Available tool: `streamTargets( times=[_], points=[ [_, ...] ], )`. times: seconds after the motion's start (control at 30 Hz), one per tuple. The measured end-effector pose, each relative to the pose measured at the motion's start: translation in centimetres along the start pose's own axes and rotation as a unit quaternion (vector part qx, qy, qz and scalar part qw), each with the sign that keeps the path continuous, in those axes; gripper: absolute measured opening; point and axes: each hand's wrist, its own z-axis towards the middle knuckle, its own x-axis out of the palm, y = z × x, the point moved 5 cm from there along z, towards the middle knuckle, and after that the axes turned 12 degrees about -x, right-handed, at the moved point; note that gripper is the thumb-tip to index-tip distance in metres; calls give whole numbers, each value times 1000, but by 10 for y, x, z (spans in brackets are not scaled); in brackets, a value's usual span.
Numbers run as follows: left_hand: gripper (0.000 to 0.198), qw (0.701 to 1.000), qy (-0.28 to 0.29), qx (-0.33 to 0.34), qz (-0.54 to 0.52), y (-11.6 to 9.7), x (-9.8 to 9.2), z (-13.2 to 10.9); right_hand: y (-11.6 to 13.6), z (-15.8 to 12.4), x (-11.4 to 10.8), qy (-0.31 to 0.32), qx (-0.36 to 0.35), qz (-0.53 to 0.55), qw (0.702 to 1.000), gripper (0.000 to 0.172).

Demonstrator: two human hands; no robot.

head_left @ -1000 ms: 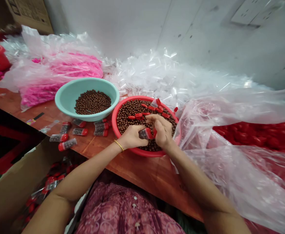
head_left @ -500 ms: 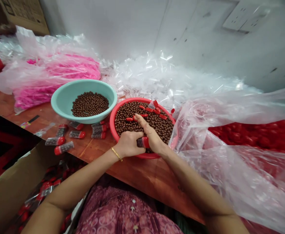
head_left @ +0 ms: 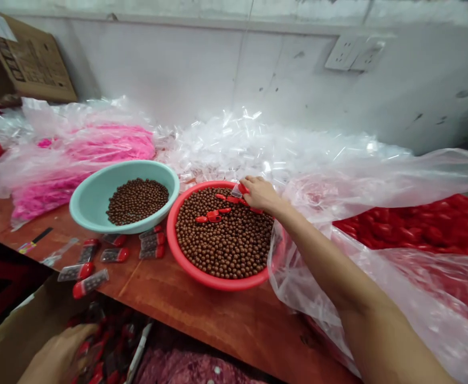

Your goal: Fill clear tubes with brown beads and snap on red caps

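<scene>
My right hand (head_left: 261, 193) reaches over the far rim of the red basin (head_left: 217, 281). Its fingers are closed around a clear tube with a red cap (head_left: 239, 190). Small round brown balls (head_left: 225, 245) fill the basin, and loose red plastic pieces (head_left: 213, 216) lie on top of them. Low at the left, my left hand (head_left: 63, 349) is down in a cardboard carton (head_left: 21, 341), over a heap of ball-filled tubes with red caps (head_left: 109, 354). Blur and shadow hide its fingertips, and I cannot make out whether it holds anything.
A turquoise basin (head_left: 82, 210) with fewer brown balls stands left of the red one. Several filled tubes (head_left: 113, 255) lie near the table edge. Clear empty tubes (head_left: 258, 144) are heaped along the wall. Bags of pink pieces (head_left: 109, 141) and red pieces (head_left: 413, 224) flank them.
My hands have parted from a filled tube held over the red basin. The left has gone down into the carton, the right to the basin's far side. The view has tilted up.
</scene>
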Motion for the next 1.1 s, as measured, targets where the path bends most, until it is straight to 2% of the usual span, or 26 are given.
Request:
streamTargets(
  times=[0.03,0.1,0.13,0.2,0.27,0.33,0.4,0.5,0.6,0.67,0.73,0.83,0.93,1.0,1.1],
  points=[
    [25,999,-31,27,-17,-13,-16,6,-2,7,4,17,15,9,1000,37],
    [31,988,-119,79,-58,-58,-60,23,-2,14,11,28,35,28,999,33],
    [33,978,-162,114,-72,-87,-83,33,-1,14,13,24,37,34,998,32],
    [29,954,-204,201,-83,-154,-121,60,3,7,15,4,30,52,998,27],
    [29,933,-214,280,-73,-219,-141,94,10,-6,14,-22,4,80,997,19],
    [32,915,-215,336,-54,-278,-146,131,18,-19,11,-49,-31,114,992,14],
    [38,897,-179,403,-22,-329,-138,166,24,-30,9,-67,-59,135,987,16],
    [38,855,-109,506,44,-382,-120,197,28,-42,10,-84,-97,145,981,21],
    [36,801,-80,587,91,-399,-111,197,24,-51,13,-103,-107,149,978,20],
    [37,778,-76,615,100,-395,-110,187,19,-55,17,-125,-99,167,973,21],
    [39,770,-72,626,96,-386,-110,176,15,-58,21,-149,-87,184,968,20],
    [34,772,-73,623,102,-376,-106,166,12,-60,26,-178,-56,168,968,22],
    [23,789,-89,593,131,-373,-102,162,12,-64,29,-188,-17,97,977,29],
    [26,808,-108,562,143,-371,-107,154,14,-67,29,-194,-5,49,980,29],
    [28,822,-126,533,159,-359,-120,129,16,-72,29,-205,-7,18,978,21]
  ],
)
